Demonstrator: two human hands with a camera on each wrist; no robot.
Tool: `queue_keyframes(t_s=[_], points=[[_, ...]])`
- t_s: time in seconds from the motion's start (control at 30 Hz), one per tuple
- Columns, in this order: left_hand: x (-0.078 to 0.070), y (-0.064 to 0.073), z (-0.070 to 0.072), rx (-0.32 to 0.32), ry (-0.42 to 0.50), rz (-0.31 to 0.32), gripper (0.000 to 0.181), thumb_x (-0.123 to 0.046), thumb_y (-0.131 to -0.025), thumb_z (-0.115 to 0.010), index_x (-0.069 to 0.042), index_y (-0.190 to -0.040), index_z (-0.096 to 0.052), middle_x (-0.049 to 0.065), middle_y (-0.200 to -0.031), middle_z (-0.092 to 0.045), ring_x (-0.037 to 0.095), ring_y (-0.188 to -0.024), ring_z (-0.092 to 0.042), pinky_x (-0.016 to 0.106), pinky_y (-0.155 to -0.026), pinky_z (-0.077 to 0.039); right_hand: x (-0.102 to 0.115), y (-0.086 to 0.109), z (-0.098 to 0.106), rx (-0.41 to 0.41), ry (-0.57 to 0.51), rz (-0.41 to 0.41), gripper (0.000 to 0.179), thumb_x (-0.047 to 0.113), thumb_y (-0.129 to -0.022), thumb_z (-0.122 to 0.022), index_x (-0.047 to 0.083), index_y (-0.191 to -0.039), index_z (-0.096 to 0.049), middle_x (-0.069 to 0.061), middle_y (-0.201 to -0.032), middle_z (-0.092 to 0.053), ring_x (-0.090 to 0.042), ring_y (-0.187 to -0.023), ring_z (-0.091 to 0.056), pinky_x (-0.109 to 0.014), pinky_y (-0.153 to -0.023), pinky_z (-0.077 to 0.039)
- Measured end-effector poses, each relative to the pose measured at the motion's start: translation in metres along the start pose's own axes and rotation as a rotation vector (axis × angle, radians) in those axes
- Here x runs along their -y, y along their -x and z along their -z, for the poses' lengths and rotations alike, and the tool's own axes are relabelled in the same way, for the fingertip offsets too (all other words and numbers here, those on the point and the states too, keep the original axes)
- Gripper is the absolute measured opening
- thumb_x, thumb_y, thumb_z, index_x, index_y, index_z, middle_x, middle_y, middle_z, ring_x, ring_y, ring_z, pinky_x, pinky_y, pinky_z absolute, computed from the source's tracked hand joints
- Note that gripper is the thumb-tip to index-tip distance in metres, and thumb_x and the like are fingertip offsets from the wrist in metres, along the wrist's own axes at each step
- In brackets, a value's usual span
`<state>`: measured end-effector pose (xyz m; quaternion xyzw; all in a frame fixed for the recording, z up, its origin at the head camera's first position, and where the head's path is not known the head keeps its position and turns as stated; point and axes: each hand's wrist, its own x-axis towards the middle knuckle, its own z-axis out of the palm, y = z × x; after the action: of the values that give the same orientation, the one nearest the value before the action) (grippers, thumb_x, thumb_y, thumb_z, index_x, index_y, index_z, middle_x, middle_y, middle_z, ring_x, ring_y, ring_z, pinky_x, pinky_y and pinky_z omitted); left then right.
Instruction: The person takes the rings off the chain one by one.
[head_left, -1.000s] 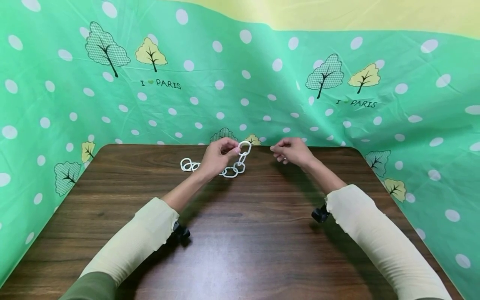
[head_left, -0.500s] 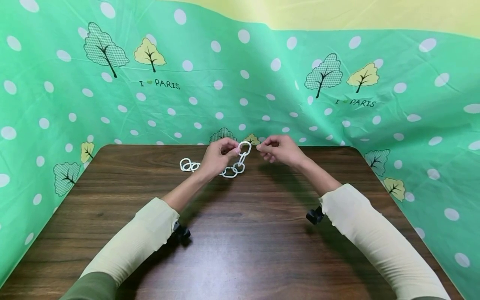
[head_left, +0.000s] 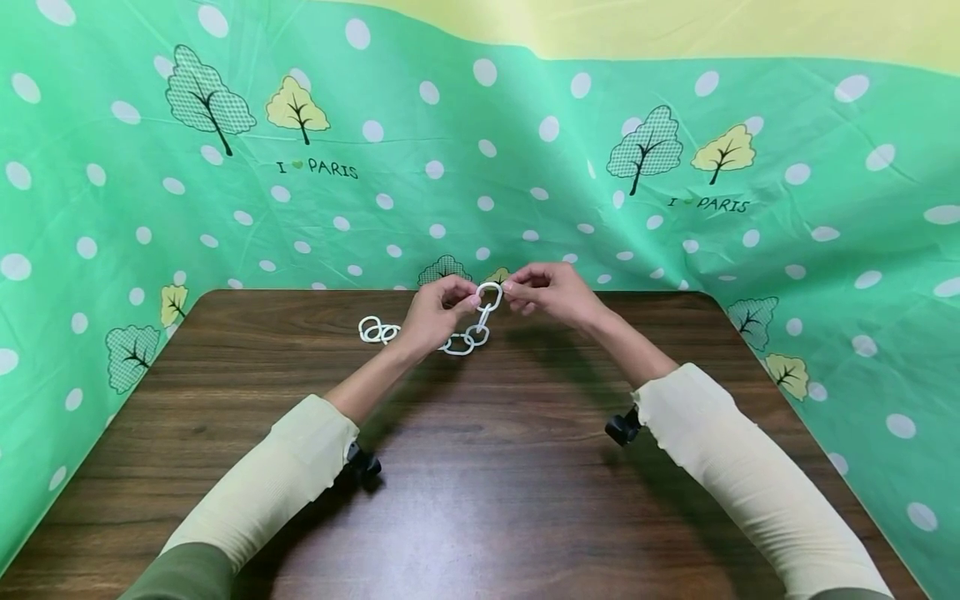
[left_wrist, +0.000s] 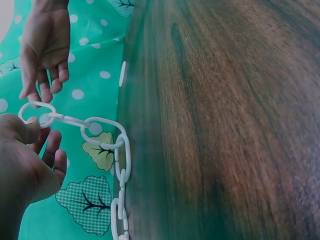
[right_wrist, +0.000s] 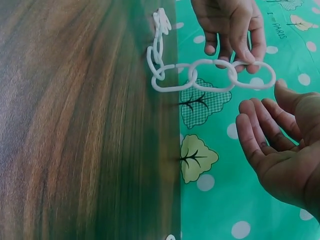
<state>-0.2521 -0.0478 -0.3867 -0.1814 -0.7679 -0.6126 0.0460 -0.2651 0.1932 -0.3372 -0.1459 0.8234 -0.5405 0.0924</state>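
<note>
Green dotted cloth backs the table, near whose far edge the left hand pinches a white chain that could slip if the right hand, fingers parted, jostles it.

I read the chain at the left grip as smooth plastic, low sheen. Below the grip, I log a wood-grain counter, semi-gloss. Beyond the grip: cloth backdrop, lightly creased, soft sheen. Up-arm from the grip: sleeve, matt fabric.
</note>
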Motion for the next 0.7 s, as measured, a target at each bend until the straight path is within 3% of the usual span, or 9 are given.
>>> queue_keyframes(t_s=[0.1, 0.2, 0.33, 0.47, 0.6, 0.7], points=[[0.0007, 0.0001, 0.0001, -0.002, -0.008, 0.0, 0.018, -0.002, -0.108, -0.074, 0.01, -0.121, -0.075, 0.025, -0.111, -0.081, 0.017, -0.092, -0.07, 0.02, -0.082, -0.051, 0.0019, -0.0005, -0.0029, 0.011, 0.014, 0.012, 0.029, 0.016, -0.11, -0.076, -0.005, -0.131, -0.076, -0.017, -0.108, -0.083, -0.012, -0.088, -0.08, -0.03, -0.083, -0.069], [0.0012, -0.0001, 0.0, -0.001, -0.014, 0.002, 0.017, -0.003, -0.108, -0.074, 0.009, -0.12, -0.075, 0.026, -0.112, -0.081, 0.035, -0.099, -0.074, 0.02, -0.082, -0.051, 0.0032, -0.0008, -0.005, 0.014, 0.036, 0.022, 0.028, 0.015, -0.109, -0.077, -0.004, -0.131, -0.077, -0.024, -0.116, -0.081, -0.013, -0.089, -0.08, -0.031, -0.084, -0.068], [0.0003, -0.0011, -0.0009, 0.006, -0.004, 0.006, 0.015, -0.004, -0.109, -0.073, 0.006, -0.12, -0.076, 0.026, -0.112, -0.08, 0.051, -0.108, -0.073, 0.019, -0.08, -0.051, 0.0044, -0.0009, -0.005, 0.003, 0.065, 0.039, 0.026, 0.011, -0.108, -0.078, -0.003, -0.13, -0.079, -0.022, -0.118, -0.081, -0.011, -0.089, -0.079, -0.031, -0.084, -0.068], [-0.0007, -0.0014, -0.0009, 0.005, 0.006, 0.011, 0.014, -0.004, -0.109, -0.073, 0.005, -0.119, -0.076, 0.025, -0.112, -0.08, 0.046, -0.106, -0.075, 0.019, -0.081, -0.052, 0.0052, -0.0011, -0.0052, -0.018, 0.096, 0.074, 0.024, 0.01, -0.107, -0.079, -0.003, -0.127, -0.081, -0.02, -0.118, -0.082, -0.02, -0.093, -0.08, -0.027, -0.081, -0.066], [-0.0001, -0.0013, -0.0008, -0.002, 0.002, 0.015, 0.013, -0.004, -0.109, -0.074, 0.005, -0.118, -0.076, 0.024, -0.112, -0.08, 0.031, -0.101, -0.075, 0.018, -0.083, -0.053, 0.006, -0.0005, -0.007, -0.034, 0.129, 0.106, 0.023, 0.01, -0.106, -0.08, -0.003, -0.125, -0.082, -0.023, -0.119, -0.083, -0.034, -0.102, -0.08, -0.023, -0.079, -0.064], [0.0006, -0.0006, -0.001, -0.005, -0.002, 0.011, 0.015, -0.004, -0.108, -0.074, 0.006, -0.119, -0.076, 0.024, -0.112, -0.081, 0.018, -0.096, -0.072, 0.018, -0.083, -0.053, 0.0058, 0.0004, -0.0082, -0.038, 0.134, 0.123, 0.024, 0.011, -0.107, -0.08, -0.003, -0.125, -0.082, -0.023, -0.119, -0.083, -0.032, -0.101, -0.08, -0.022, -0.079, -0.064]])
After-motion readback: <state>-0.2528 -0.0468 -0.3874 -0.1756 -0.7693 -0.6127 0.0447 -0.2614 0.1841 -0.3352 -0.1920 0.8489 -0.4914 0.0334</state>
